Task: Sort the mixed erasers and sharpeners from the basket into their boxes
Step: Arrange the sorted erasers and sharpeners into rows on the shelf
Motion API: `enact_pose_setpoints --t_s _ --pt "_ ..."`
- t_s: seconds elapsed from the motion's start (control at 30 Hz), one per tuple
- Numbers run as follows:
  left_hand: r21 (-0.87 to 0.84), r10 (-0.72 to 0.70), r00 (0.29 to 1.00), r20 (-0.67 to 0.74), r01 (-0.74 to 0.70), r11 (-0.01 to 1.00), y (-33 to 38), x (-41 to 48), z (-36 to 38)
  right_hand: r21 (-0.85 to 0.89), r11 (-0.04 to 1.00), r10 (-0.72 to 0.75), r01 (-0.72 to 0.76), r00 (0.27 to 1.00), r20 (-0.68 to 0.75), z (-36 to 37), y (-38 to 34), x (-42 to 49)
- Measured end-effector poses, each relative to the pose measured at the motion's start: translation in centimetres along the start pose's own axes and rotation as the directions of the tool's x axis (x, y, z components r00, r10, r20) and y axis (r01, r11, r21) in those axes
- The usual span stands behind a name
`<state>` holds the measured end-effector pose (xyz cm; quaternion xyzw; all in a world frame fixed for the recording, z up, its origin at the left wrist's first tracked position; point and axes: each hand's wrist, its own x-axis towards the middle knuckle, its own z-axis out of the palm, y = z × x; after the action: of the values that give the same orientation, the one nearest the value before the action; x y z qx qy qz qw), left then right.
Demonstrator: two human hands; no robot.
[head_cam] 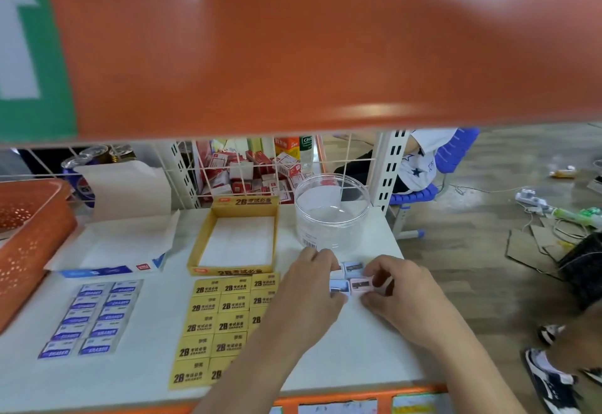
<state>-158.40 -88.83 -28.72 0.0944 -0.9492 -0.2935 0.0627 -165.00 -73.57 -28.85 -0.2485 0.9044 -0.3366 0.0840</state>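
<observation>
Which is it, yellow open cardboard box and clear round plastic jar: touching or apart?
Apart. Head view shows bare white table between the yellow cardboard box and the clear plastic jar.

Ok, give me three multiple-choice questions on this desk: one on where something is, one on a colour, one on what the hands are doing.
1. The clear round tub stands:
A) on a chair
B) right of the open yellow box
C) on the floor

2. The perforated basket on the left is:
A) orange
B) green
C) black

3. The left hand and right hand:
A) lift the yellow box
B) lie flat and idle
C) grip small sharpeners

Answers:
1 B, the tub stands just past the box's right wall.
2 A, its holed wall is plainly orange.
3 C, both hands curl round the little cluster.
</observation>
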Motion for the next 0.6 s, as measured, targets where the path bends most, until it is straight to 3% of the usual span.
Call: enact_pose_setpoints --t_s 0.6 --pt "-0.037 -0.090 0.991 0.095 0.094 0.995 -0.4 1.1 -0.6 -0.045 0.999 0.006 -0.004 0.998 0.059 -0.3 -0.3 0.6"
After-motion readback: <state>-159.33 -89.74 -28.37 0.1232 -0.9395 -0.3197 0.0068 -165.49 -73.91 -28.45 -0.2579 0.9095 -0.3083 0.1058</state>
